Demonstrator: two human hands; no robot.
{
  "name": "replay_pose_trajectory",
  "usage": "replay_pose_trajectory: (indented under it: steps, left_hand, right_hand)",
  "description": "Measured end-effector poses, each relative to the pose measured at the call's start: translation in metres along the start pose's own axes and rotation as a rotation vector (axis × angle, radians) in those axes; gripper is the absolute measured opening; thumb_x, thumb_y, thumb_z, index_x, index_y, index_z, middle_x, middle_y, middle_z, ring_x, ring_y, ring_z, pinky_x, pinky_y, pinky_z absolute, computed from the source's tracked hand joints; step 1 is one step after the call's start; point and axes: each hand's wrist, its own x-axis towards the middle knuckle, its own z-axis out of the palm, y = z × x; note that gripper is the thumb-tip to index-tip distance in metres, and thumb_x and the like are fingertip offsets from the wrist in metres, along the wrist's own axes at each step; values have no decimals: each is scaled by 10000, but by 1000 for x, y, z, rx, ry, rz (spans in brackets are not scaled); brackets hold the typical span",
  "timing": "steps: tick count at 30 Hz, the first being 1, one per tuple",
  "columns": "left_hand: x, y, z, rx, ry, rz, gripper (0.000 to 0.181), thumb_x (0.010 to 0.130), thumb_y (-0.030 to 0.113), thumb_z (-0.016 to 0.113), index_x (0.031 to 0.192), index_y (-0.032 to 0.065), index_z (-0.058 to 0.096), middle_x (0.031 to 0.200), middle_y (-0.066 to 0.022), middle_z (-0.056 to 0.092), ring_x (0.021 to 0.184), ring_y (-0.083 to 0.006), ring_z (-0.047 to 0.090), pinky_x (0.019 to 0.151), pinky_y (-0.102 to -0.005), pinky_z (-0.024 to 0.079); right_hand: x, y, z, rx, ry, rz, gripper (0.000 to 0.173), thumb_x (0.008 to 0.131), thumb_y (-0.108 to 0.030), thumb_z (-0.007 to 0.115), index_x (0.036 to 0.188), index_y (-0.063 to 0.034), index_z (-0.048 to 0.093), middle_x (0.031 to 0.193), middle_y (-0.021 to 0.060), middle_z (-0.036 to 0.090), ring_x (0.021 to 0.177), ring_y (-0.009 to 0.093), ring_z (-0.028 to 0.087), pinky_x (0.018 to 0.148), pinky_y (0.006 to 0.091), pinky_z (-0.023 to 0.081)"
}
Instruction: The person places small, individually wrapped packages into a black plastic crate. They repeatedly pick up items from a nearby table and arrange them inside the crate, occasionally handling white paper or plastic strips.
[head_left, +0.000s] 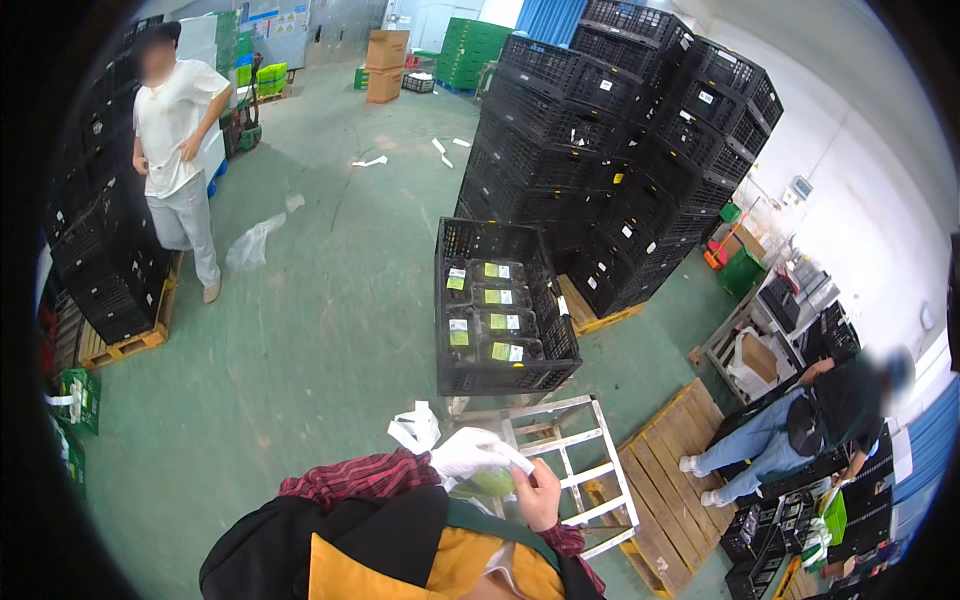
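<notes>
My left hand (466, 454) wears a white glove, and its fingers pinch a white paper-like strip (517, 457). The bare fingers of my right hand (538, 496) grip the strip's other end. Just below both hands is a clear package with something green in it (486, 484), partly hidden by them. A bunch of loose white strips (416, 427) hangs beside my gloved hand. Ahead stands a black plastic crate (508, 380) holding several clear-lidded packs (499, 296) with green and white labels.
A white metal frame (592, 435) stands close at my right, near a wooden pallet (675, 480). Tall stacks of black crates (540, 135) rise beyond. One person (176, 127) stands at far left, another (832, 412) bends at right. Plastic film (255, 241) lies on the floor.
</notes>
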Motion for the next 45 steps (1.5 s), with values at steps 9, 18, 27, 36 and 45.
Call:
replay_pose_trajectory:
  steps: [9, 18, 27, 36, 45]
  left_hand:
    - [-11, 2, 6, -366, 14, 43, 430, 828, 117, 648, 1233, 49, 522, 879, -42, 635, 825, -99, 571, 802, -260, 452]
    - [1, 12, 20, -362, -19, -23, 560, 822, 63, 634, 1332, 14, 408, 984, -51, 620, 931, -109, 554, 870, -262, 422]
    - [16, 1, 20, -366, 130, -61, 506, 773, 34, 669, 1256, 39, 518, 927, 19, 590, 741, -29, 478, 686, -181, 406]
    - [43, -21, 32, -314, -18, -157, 362, 779, 24, 668, 1131, 17, 581, 994, -32, 638, 887, -105, 596, 791, -253, 484]
    - [64, -12, 79, -110, -328, -243, 256, 831, 50, 614, 1077, -17, 609, 969, -45, 645, 848, -91, 587, 760, -240, 476]
  right_hand:
    - [-11, -15, 15, 126, -5, 243, 153, 820, -134, 633, 795, -3, 557, 567, -3, 474, 527, 55, 425, 476, 242, 367]
    - [-15, -1, 9, 23, 130, 146, 200, 817, -153, 648, 768, 0, 529, 557, 3, 468, 526, 65, 403, 472, 249, 345]
    - [-8, 8, 7, 405, 68, 413, 249, 835, -95, 624, 1039, 30, 555, 730, 29, 587, 569, 83, 533, 515, 234, 432]
    - [4, 18, -5, 102, 312, 144, 188, 819, -89, 619, 989, -8, 610, 817, 100, 592, 716, 191, 562, 659, 303, 451]
    - [-3, 36, -76, 173, 585, 195, 97, 850, -86, 611, 834, 7, 593, 740, 22, 573, 652, 84, 526, 582, 234, 433]
